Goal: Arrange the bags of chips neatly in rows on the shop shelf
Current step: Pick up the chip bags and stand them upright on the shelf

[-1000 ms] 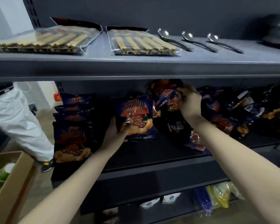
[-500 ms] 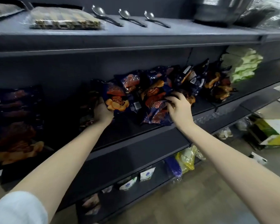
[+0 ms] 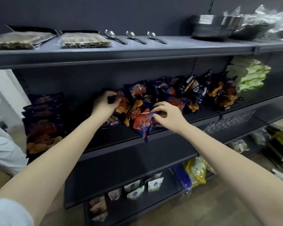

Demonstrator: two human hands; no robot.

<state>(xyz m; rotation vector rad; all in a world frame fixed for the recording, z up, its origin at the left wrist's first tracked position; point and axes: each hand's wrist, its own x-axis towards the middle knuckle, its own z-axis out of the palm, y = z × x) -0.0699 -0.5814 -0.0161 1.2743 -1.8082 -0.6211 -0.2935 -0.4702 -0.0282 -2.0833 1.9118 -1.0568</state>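
On the middle shelf (image 3: 114,137), both arms are stretched forward into a loose pile of chip bags (image 3: 194,92). A rear bag (image 3: 123,103) is gripped by the curled left hand (image 3: 104,104), seemingly at its edge; a front bag (image 3: 140,122) is pinched at its corner by the right hand (image 3: 167,115).

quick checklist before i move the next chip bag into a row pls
1. Right hand holds the front bag: ok, it pinches the top edge.
2. Left hand holds a second bag: ok, fingers curl round it.
3. Front bag fully on the middle shelf: not ok, its lower corner seems to poke past the front edge.
4. Room beside the neat row at the left: ok, bare shelf shows to its right.
5. Loose pile sorted: not ok, bags lie jumbled.
6. Bags undamaged: cannot tell, too blurred.
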